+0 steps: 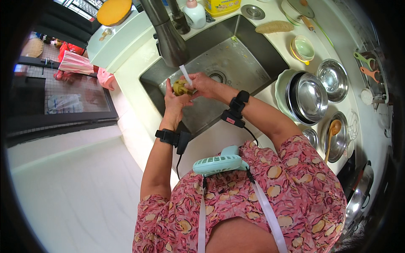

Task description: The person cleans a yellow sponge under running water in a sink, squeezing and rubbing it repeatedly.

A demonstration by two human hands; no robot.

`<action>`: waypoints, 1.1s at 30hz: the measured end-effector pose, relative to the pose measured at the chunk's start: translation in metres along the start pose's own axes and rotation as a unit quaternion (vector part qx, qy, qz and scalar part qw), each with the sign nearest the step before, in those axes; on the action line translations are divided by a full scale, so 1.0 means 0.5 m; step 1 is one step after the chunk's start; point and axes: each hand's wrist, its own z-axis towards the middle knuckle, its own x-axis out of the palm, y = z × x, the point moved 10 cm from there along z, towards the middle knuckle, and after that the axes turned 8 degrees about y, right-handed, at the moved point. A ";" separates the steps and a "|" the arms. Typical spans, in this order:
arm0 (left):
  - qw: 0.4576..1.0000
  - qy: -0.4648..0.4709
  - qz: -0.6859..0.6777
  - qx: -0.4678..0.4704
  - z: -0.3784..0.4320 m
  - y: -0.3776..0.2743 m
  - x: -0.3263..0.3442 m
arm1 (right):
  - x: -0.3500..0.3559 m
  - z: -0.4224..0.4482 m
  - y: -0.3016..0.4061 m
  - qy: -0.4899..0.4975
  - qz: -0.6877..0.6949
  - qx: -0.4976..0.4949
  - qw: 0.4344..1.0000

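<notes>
Over the stainless-steel sink (250,68), both my hands hold a yellow-green clump of vegetable (181,87) that looks like pickled mustard greens. My left hand (175,102) supports it from the left and below. On its right side, the fingers of my right hand (204,84) press against it. A stream of water (186,75) runs from the dark faucet (172,46) onto the clump and my right fingers. Part of the vegetable is hidden by my fingers. The round drain (217,77) shows just beyond my right hand.
Stacked steel bowls (308,98) and a wooden spoon (333,129) lie on the right counter. A loofah (274,27) rests by the sink's far right corner, and a pump bottle (194,14) stands behind it. Cut pumpkin (114,12) sits at far left. A small fan (218,163) hangs at my chest.
</notes>
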 end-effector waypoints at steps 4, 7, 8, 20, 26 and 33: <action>0.991 0.066 0.113 0.011 -0.011 -0.016 0.058 | 0.003 -0.017 0.014 0.009 -0.068 -0.056 0.996; 0.987 0.080 0.140 -0.019 -0.005 0.001 0.062 | 0.006 -0.030 0.047 -0.001 -0.183 -0.156 0.971; 0.983 0.075 0.157 -0.052 -0.003 0.018 0.051 | 0.009 -0.029 0.053 0.006 -0.245 -0.200 0.949; 0.956 0.116 0.261 0.065 0.011 0.041 0.063 | 0.015 0.007 0.005 -0.054 -0.803 -0.244 0.541; 0.986 0.055 0.122 -0.103 -0.022 0.020 0.062 | -0.085 -0.052 -0.022 -0.110 -0.022 0.056 0.992; 0.993 0.097 -0.015 -0.072 -0.018 0.043 0.056 | 0.024 -0.033 0.046 -0.073 -0.541 -0.238 0.803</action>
